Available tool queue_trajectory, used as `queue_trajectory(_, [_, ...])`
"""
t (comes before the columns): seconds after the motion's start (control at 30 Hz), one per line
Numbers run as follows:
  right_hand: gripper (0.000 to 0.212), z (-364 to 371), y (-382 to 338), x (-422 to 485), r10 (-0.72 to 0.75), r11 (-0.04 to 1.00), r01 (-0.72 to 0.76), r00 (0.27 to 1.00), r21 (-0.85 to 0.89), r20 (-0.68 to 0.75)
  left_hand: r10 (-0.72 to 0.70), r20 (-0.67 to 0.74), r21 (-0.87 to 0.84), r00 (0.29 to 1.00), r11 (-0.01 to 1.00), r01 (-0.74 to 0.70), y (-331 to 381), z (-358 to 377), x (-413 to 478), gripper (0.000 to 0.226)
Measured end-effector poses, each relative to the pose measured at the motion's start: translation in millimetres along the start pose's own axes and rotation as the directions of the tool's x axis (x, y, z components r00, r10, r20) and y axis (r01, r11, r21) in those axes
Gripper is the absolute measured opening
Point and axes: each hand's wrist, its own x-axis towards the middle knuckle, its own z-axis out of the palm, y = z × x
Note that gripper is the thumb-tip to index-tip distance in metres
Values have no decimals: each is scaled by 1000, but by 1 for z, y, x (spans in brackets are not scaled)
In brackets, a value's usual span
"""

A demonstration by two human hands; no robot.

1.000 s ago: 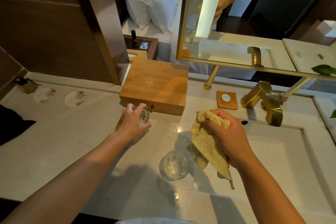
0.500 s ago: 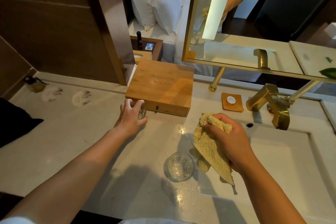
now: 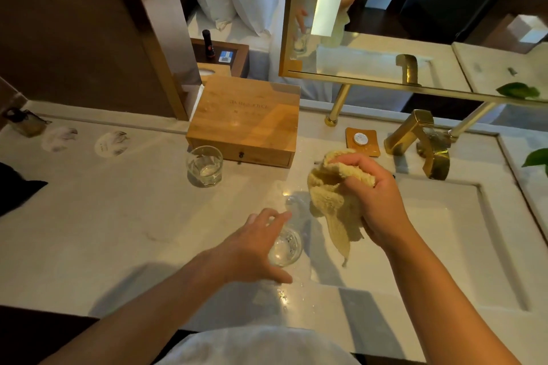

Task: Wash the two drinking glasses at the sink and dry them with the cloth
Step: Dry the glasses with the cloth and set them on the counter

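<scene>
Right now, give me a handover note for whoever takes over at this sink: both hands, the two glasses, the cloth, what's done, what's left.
Left hand: open, fingers spread round the near clear drinking glass on the pale stone counter, grip not closed.
Right hand: grips the bunched yellow terry cloth beside the sink basin.
Far clear glass: upright, by the wooden box.
Done: far glass apparently set aside.
Left: lift and dry the near glass; whether either is dry cannot be told.

Two drinking glasses [image 3: 204,165] [image 3: 287,249], one cloth [image 3: 332,204], one wooden box [image 3: 246,121], one faucet [image 3: 415,139], two hands [image 3: 252,249] [image 3: 376,201].
</scene>
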Motion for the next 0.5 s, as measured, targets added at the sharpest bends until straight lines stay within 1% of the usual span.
queue_trajectory(0.03, [27,-2,2,-2,5,1000,-5,1000,17,8,8,19,-2,1000,1000,-8,-1,10,1,121])
queue_trajectory(0.07, [34,-3,5,-3,14,999,-15,1000,42,17,24,8,-9,1000,1000,-24,-4,19,3,121])
queue_trajectory(0.13, [46,-6,10,-6,43,988,-47,999,147,29,51,-84,-48,995,997,-55,-10,31,8,115])
queue_trajectory(0.2, [54,-7,14,-8,99,936,-111,994,333,53,85,-186,-81,979,992,-101,-15,37,11,104])
queue_trajectory(0.23, [57,-7,16,-9,133,879,-155,988,451,79,101,-227,-107,969,986,-128,-15,39,12,98])
queue_trajectory(0.3, [64,-6,20,-11,198,699,-250,968,670,154,89,-287,-220,954,963,-156,-13,41,14,85])
queue_trajectory(0.33, [67,-6,23,-12,224,602,-285,957,746,184,43,-316,-309,948,940,-146,-12,41,14,81])
queue_trajectory(0.37, [69,-7,25,-14,243,515,-304,948,801,203,-34,-335,-420,942,900,-117,-9,40,12,81])
queue_trajectory(0.4, [66,-8,26,-16,257,444,-306,944,842,208,-127,-322,-557,938,827,-79,-5,35,11,84])
queue_trajectory(0.43, [59,-10,26,-16,272,391,-295,942,872,197,-212,-282,-708,936,704,-54,-2,29,10,87])
queue_trajectory(0.47, [51,-13,26,-16,282,353,-273,943,895,176,-263,-230,-849,937,524,-61,3,20,8,88])
queue_trajectory(0.5, [42,-14,25,-17,296,329,-251,943,910,153,-274,-186,-944,944,317,-94,7,11,6,89])
